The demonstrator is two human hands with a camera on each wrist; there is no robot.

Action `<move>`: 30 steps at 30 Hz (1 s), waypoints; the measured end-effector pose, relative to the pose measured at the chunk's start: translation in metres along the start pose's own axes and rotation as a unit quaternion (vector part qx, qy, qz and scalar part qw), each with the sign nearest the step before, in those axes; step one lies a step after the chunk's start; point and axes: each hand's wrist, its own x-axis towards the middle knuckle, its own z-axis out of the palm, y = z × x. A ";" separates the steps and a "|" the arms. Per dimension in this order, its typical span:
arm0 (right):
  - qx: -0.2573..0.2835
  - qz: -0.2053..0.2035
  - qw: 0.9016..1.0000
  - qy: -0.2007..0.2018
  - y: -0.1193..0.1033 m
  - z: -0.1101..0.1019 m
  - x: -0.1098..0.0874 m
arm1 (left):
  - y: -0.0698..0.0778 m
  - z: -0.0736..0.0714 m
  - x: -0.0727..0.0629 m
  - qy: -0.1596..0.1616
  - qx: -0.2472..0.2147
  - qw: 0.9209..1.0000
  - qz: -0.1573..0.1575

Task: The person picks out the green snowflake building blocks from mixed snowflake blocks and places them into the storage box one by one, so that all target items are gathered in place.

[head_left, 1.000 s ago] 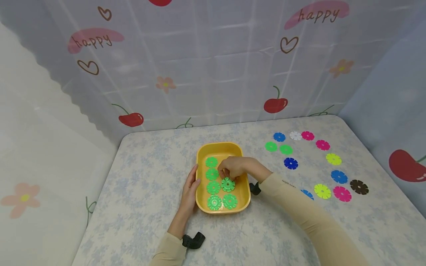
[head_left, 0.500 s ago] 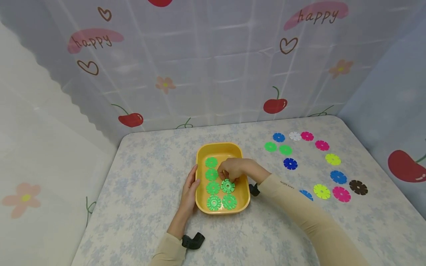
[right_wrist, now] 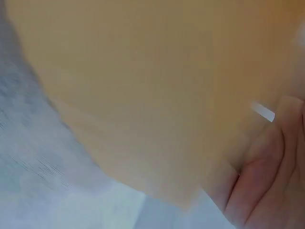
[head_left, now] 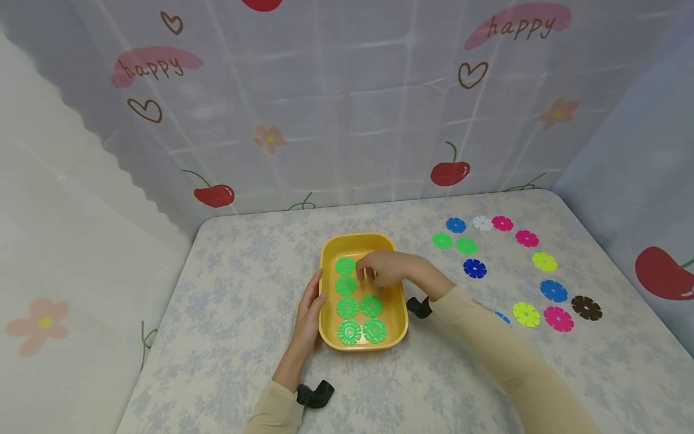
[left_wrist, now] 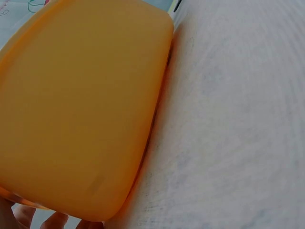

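A yellow tray (head_left: pixel 362 241) stands on the table, with several green notched plastic discs lying flat in it. My left hand (head_left: pixel 309 313) holds the tray's left side, thumb at the rim and fingers along the outer wall. In the left wrist view, its fingertips (left_wrist: pixel 55 220) show at the tray's wall. My right hand (head_left: pixel 385 268) hovers over the right half of the tray, fingers bent downward and nothing seen between them. Just below it lies a green disc (head_left: pixel 372 305) in the right column. The right wrist view is blurred, with the palm (right_wrist: pixel 267 176) at the edge.
Right of the tray, loose discs lie on the table (head_left: pixel 244 289): two green ones, a dark blue disc (head_left: pixel 475 269), a white disc (head_left: pixel 482 223), a brown disc (head_left: pixel 587 307), and several blue, pink and yellow ones. A printed curtain (head_left: pixel 347 120) hangs behind the table.
My right hand has let go of the green disc, which now lies flat in the right column, and has lifted slightly up and away. My left hand stays at the tray.
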 end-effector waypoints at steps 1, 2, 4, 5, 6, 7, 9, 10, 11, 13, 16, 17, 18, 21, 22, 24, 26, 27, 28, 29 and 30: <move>0.015 -0.015 1.000 0.014 0.002 -0.004 -0.005 | 0.000 0.000 0.000 -0.002 -0.002 1.000 0.000; 0.033 -0.026 0.999 0.028 0.005 -0.008 -0.011 | -0.001 0.000 0.000 -0.003 -0.003 1.000 0.000; 0.066 -0.047 0.995 0.063 0.015 -0.015 -0.024 | -0.001 -0.001 0.000 -0.005 -0.006 1.000 0.003; 0.080 -0.053 0.992 0.083 0.022 -0.017 -0.030 | -0.001 -0.001 0.000 -0.005 -0.006 1.000 0.004; 0.092 -0.048 0.989 0.105 0.029 -0.019 -0.036 | -0.001 -0.001 0.000 -0.004 -0.005 1.000 0.006; 0.097 -0.037 0.986 0.128 0.038 -0.021 -0.042 | -0.001 -0.001 0.000 -0.004 -0.004 1.000 0.007; 0.105 0.004 0.979 0.173 0.058 -0.024 -0.054 | -0.001 -0.001 0.000 -0.004 -0.005 1.000 0.009; 0.105 0.031 0.975 0.194 0.069 -0.026 -0.061 | -0.002 -0.001 0.000 -0.005 -0.005 1.000 0.010; 0.105 0.062 0.969 0.214 0.080 -0.027 -0.067 | -0.002 -0.001 0.000 -0.006 -0.007 1.000 0.012; 0.098 0.119 0.957 0.247 0.103 -0.029 -0.080 | -0.002 -0.001 0.000 -0.008 -0.009 1.000 0.013; 0.104 0.179 0.939 0.276 0.133 -0.033 -0.100 | -0.002 -0.002 0.000 -0.009 -0.010 1.000 0.013; 0.106 0.196 0.934 0.280 0.141 -0.033 -0.106 | -0.002 -0.002 0.000 -0.009 -0.011 1.000 0.014; 0.107 0.211 0.930 0.282 0.148 -0.034 -0.112 | -0.002 -0.002 0.000 -0.010 -0.011 1.000 0.014; 0.123 0.254 0.919 0.275 0.162 -0.034 -0.122 | -0.001 -0.003 0.000 -0.010 -0.011 1.000 0.013; 0.130 0.267 0.915 0.272 0.167 -0.032 -0.123 | -0.001 -0.003 0.000 -0.010 -0.011 1.000 0.013; 0.147 0.287 0.909 0.264 0.175 -0.029 -0.124 | -0.002 -0.003 0.000 -0.009 -0.010 1.000 0.011; 0.158 0.298 0.907 0.252 0.183 -0.025 -0.123 | -0.003 -0.003 0.000 -0.008 -0.010 1.000 0.011; 0.164 0.303 0.905 0.248 0.186 -0.023 -0.123 | -0.003 -0.003 0.000 -0.008 -0.009 1.000 0.011; 0.169 0.307 0.904 0.245 0.189 -0.021 -0.122 | -0.003 -0.003 0.000 -0.009 -0.009 1.000 0.012; 0.171 0.311 0.903 0.243 0.191 -0.019 -0.122 | -0.004 -0.002 0.000 -0.008 -0.009 1.000 0.012; 0.173 0.312 0.902 0.242 0.193 -0.017 -0.121 | -0.004 -0.002 0.000 -0.008 -0.009 1.000 0.013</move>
